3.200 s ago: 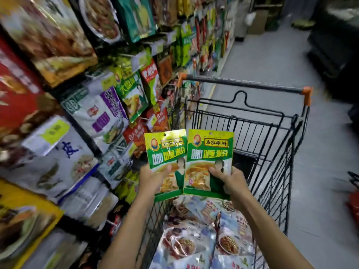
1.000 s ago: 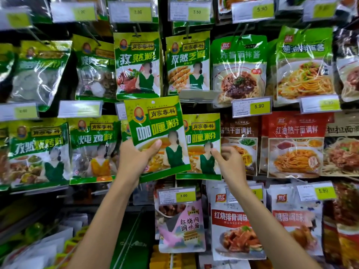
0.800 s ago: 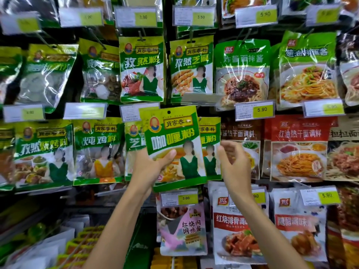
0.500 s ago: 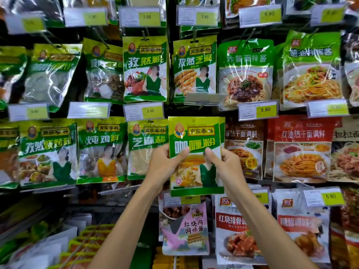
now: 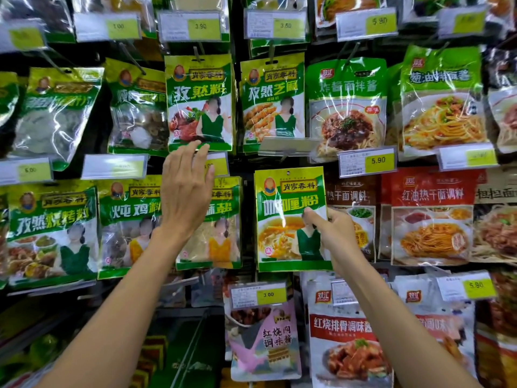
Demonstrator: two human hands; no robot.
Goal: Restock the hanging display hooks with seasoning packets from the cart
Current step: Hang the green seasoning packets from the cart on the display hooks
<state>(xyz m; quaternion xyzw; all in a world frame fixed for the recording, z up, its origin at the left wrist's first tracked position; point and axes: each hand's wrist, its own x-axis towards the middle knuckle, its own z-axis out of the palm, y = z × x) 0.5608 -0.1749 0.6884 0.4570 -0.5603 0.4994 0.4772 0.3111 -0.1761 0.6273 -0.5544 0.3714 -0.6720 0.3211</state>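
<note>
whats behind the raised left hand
Behind the left hand hang a yellow price tag and a green packet. The hand covers the tag's left part and the packet's upper left, hiding its full name.

Setting: a grocery shop, we judge; rows of seasoning packets [image 5: 200, 102] hang on hooks [image 5: 197, 53] above and beside our left hand [image 5: 186, 191]; yellow price tags [image 5: 366, 162], 5.90 and 3.00, clipped above and below our right hand [image 5: 335, 233].

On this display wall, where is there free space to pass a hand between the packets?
A narrow dark gap runs between the curry packet and the sesame packet. A wider dark opening lies left of the pink packet. The red packets at right are crowded.
</note>
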